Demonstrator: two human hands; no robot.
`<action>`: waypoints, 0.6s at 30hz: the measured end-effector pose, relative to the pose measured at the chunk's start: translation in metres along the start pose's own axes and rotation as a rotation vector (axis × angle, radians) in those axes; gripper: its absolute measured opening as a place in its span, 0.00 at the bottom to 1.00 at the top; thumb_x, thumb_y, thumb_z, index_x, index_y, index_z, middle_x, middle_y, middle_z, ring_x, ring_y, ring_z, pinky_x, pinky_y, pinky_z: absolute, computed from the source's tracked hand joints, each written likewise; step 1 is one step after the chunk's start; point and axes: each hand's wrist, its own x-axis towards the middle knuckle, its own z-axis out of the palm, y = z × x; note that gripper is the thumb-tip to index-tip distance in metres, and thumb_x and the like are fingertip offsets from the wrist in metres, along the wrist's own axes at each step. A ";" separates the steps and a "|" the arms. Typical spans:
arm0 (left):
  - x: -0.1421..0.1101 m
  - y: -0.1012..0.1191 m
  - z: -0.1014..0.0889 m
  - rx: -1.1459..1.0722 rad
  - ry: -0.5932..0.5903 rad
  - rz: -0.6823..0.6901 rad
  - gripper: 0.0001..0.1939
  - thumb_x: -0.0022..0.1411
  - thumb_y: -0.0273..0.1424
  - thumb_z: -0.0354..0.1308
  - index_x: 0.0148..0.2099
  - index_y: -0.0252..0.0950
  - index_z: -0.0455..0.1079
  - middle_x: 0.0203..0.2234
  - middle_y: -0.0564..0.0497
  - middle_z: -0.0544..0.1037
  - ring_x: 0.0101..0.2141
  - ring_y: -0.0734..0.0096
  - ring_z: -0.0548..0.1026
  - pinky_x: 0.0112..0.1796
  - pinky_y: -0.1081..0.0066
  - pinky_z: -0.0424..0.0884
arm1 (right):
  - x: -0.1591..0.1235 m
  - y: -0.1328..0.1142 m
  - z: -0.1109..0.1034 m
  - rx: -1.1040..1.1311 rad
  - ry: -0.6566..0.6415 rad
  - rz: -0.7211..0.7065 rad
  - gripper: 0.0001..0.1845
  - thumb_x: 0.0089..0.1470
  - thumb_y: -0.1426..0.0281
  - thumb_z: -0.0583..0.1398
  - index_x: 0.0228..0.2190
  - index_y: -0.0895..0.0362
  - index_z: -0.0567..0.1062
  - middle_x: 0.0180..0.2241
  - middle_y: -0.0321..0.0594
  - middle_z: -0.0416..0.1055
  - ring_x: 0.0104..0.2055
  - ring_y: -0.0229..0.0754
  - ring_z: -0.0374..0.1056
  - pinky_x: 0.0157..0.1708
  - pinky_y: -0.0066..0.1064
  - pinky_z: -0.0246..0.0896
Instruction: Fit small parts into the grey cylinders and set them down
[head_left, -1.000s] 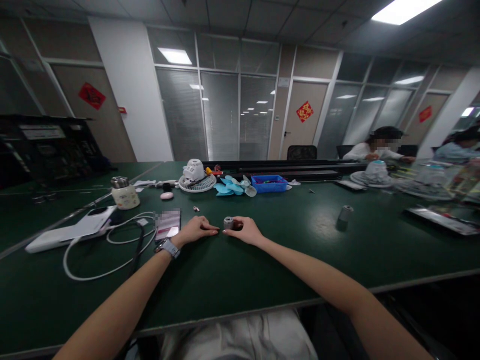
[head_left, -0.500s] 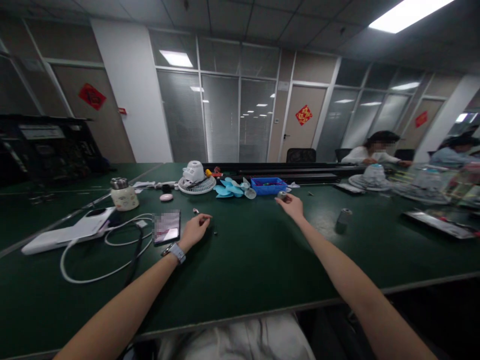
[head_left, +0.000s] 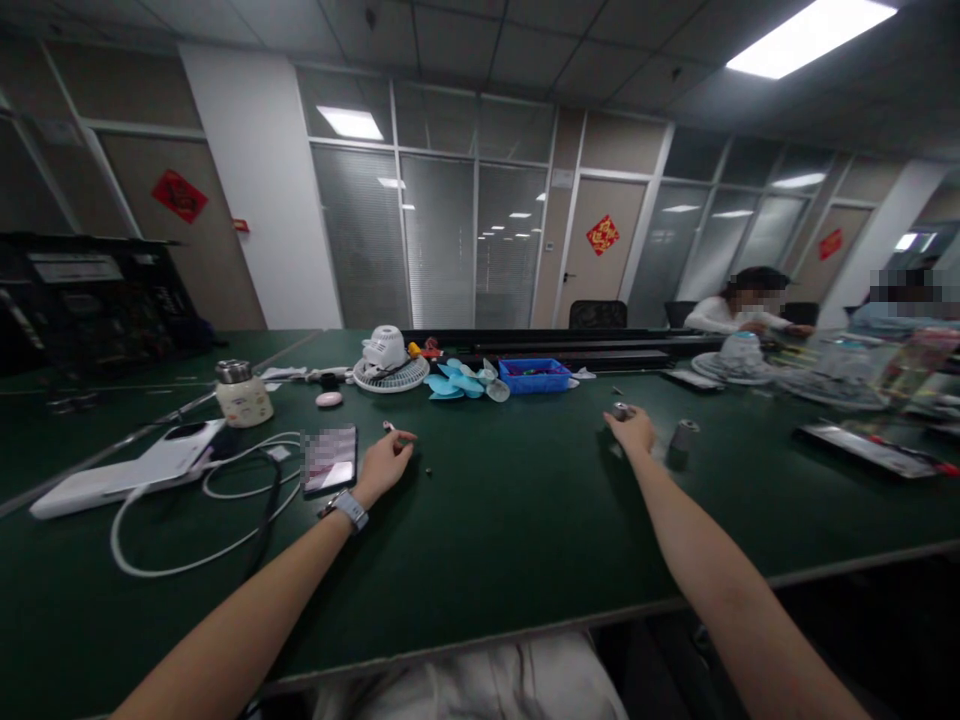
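My right hand [head_left: 634, 430] grips a small grey metal cylinder [head_left: 621, 411] by its sides, low over the green table. Just right of it, a similar metal cylinder [head_left: 684, 437] stands upright. My left hand [head_left: 384, 466] lies on the table with its fingers stretched out, holding nothing that I can see. Beside that hand is a phone [head_left: 330, 460] with a lit screen. A small pale object [head_left: 388, 427] lies by its fingertips, too small to name. A tiny dark piece [head_left: 428, 471] lies to its right.
Along the back are a white fan part [head_left: 386, 360], blue fan blades [head_left: 459, 380] and a blue bin [head_left: 535, 376]. A cream flask [head_left: 244, 400], a white power bank [head_left: 112, 485] and looped cables occupy the left. Another person [head_left: 739, 300] sits far right behind fan parts.
My right hand has moved right with the metal cylinder, from near the blue bin to near the standing cylinder. My left hand has stayed almost in place.
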 end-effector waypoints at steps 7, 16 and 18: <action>0.003 -0.004 0.002 0.019 -0.004 0.000 0.15 0.57 0.34 0.50 0.44 0.37 0.71 0.27 0.51 0.77 0.30 0.68 0.74 0.31 0.72 0.65 | -0.123 -0.108 -0.008 0.302 -0.192 -0.876 0.20 0.55 0.62 0.56 0.48 0.55 0.70 0.49 0.47 0.67 0.53 0.47 0.60 0.52 0.40 0.50; 0.002 -0.002 0.003 0.046 -0.009 -0.004 0.15 0.57 0.34 0.51 0.45 0.38 0.71 0.28 0.50 0.78 0.31 0.68 0.75 0.31 0.72 0.65 | -0.241 -0.138 0.032 0.223 -0.774 -1.118 0.20 0.50 0.53 0.60 0.44 0.47 0.75 0.50 0.42 0.67 0.53 0.46 0.59 0.50 0.41 0.52; 0.001 -0.001 0.003 0.045 -0.007 -0.006 0.15 0.57 0.34 0.51 0.45 0.37 0.71 0.28 0.50 0.78 0.31 0.67 0.75 0.31 0.72 0.65 | -0.242 -0.141 0.035 0.222 -0.773 -1.136 0.16 0.51 0.55 0.60 0.41 0.46 0.77 0.49 0.40 0.68 0.52 0.45 0.60 0.49 0.41 0.52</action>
